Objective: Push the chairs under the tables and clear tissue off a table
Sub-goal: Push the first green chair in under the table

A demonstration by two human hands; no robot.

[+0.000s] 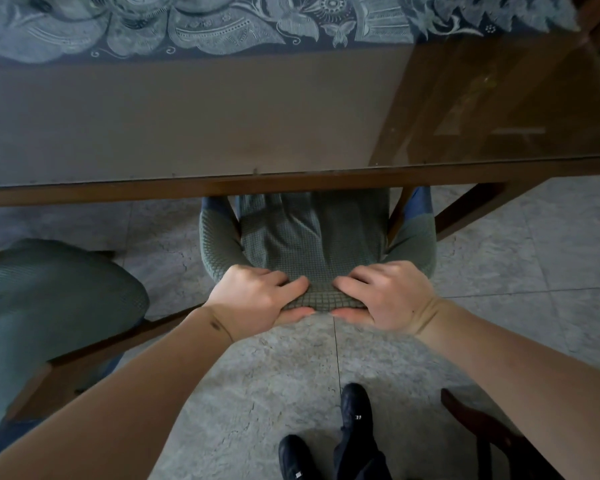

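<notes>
- Head view: we look down on a green-covered chair (317, 244) standing partly under a wooden table (222, 188), its seat front hidden below the table's edge and its backrest top nearest to us.
- Our left hand (257, 299) and right hand (385, 299) clamp the top of that backrest side by side, fingers curled over the front of the green fabric and thumbs pressed against its rear, so both grips are closed around the chair.
- The table carries a glass top; a blue patterned cloth (222, 26) lies along its far side, and we see no tissue on the part of the surface in view.
- A second green-covered chair (49, 306) stands at left, out from the table, beside our left forearm.
- Black shoes (354, 410) stand on the grey tiled floor (499, 265) behind the held chair.
- A dark wooden chair part (465, 410) shows at lower right.
</notes>
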